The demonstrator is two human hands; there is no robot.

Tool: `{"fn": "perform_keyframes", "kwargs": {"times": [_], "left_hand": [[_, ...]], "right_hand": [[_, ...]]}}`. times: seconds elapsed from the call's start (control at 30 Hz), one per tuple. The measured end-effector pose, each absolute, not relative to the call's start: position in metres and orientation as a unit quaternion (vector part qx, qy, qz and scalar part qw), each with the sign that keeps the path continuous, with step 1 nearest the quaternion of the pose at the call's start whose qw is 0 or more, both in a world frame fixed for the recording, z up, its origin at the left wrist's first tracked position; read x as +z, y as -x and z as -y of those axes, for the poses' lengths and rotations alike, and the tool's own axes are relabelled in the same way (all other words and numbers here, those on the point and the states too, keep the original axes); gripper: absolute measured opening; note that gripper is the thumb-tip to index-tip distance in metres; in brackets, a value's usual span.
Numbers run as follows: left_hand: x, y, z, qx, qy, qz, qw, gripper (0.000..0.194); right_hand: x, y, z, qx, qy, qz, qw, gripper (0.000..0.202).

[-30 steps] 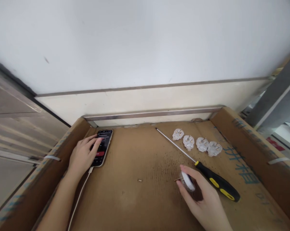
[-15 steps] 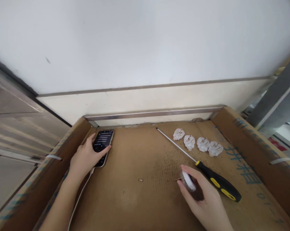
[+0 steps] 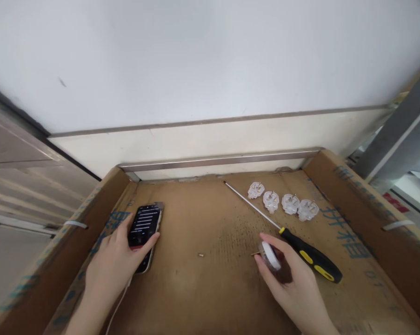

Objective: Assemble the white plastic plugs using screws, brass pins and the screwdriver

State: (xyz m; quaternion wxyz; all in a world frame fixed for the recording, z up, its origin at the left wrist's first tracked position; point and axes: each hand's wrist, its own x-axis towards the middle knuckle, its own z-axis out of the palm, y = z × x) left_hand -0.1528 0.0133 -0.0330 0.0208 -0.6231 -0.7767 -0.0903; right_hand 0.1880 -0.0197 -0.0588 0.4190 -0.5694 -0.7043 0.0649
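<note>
My left hand (image 3: pixel 117 258) grips a phone (image 3: pixel 145 228) by its two long sides, thumb on the right edge. The screen is lit with lines of text, and a white cable (image 3: pixel 121 302) runs from its lower end. Between the thumb and fingers of my right hand (image 3: pixel 291 281) is a plug (image 3: pixel 270 255), white and clear, with a brass-coloured pin pointing left. A screwdriver (image 3: pixel 310 256) with a black and yellow handle lies just beyond that hand, its shaft slanting to the far left. On the cardboard between my hands rests a small metal piece (image 3: pixel 201 255).
Several clear plug parts (image 3: pixel 271 201) with metal pins lie in a row at the back right. Cardboard walls (image 3: pixel 373 223) with blue writing rise at the sides. A metal bar (image 3: pixel 216 161) and a white panel (image 3: pixel 210 60) stand behind.
My left hand has drawn the phone nearer to me and slightly left, and a red area now shows on its screen. My right hand still holds the plug. The view has shifted a little.
</note>
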Motion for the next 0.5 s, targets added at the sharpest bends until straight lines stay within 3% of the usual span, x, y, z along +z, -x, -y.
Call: {"fn": "perform_keyframes", "kwargs": {"times": [0.17, 0.5], "left_hand": [[-0.022, 0.134, -0.009, -0.108, 0.633, 0.758, 0.118, 0.065], [-0.023, 0.134, -0.009, -0.074, 0.643, 0.748, 0.149, 0.051]], "right_hand": [[-0.059, -0.189, 0.022, 0.073, 0.584, 0.697, 0.409, 0.031], [-0.057, -0.19, 0.02, 0.094, 0.582, 0.708, 0.39, 0.026]]}}
